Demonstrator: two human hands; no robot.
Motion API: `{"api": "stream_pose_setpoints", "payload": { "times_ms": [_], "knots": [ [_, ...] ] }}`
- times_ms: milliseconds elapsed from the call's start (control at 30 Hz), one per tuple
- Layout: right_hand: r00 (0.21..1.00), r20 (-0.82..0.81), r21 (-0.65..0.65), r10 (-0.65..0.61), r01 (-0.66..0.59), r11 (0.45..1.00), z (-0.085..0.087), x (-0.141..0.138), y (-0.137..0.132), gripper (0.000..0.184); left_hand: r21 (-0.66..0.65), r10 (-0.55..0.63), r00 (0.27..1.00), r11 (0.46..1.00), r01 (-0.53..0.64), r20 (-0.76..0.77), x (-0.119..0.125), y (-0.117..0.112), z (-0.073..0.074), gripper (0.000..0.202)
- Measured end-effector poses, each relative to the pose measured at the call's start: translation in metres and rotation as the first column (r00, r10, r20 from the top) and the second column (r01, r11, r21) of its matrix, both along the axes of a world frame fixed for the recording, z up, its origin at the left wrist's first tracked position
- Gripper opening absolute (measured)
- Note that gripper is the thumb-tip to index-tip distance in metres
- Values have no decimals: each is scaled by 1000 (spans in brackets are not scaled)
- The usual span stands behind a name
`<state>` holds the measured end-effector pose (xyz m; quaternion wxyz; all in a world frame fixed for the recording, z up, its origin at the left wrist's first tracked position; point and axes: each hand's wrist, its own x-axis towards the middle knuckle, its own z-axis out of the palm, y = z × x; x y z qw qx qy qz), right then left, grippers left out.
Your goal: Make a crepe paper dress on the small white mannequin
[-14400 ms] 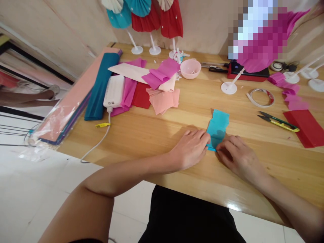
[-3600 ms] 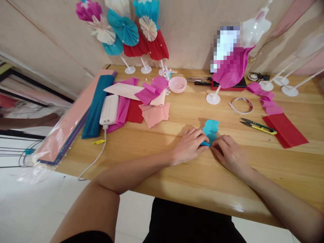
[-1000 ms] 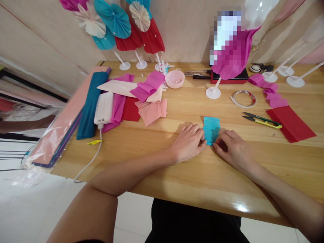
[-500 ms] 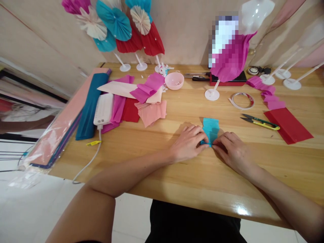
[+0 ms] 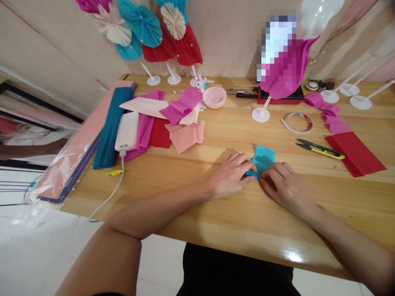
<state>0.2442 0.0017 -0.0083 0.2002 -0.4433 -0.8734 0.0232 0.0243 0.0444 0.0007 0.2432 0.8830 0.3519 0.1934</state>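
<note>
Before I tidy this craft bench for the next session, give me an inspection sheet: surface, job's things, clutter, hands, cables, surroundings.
Surface: light wooden table, glossy, with glare near the front edge.
Job's things: turquoise crepe paper strip, folded at its near end.
Clutter: loose crepe paper pile, pink bowl holding scraps, yellow-handled thread snips, tape ring.
Hands: left hand and right hand both pinching the strip's near end.
Cables: white cable from a power bank, running to the table's near edge.
Surroundings: paper fan decorations on white stands behind the table.
</note>
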Motion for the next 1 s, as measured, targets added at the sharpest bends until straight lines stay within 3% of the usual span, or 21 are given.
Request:
{"api": "stream_pose_setpoints", "payload": {
  "times_ms": [300,533,1000],
  "knots": [
    [987,161,67,19,-30,997,5,-1,-2,8,13,-15,1000,1000,14,22,-1,0,-2,17],
    [986,166,72,30,-42,996,7,-1,-2,8,14,-14,1000,1000,14,20,0,0,-3,23],
    [984,172,99,37,-54,994,10,-3,-3,8,4,-17,999,1000,17,43,0,0,-3,17]
  ]
}}
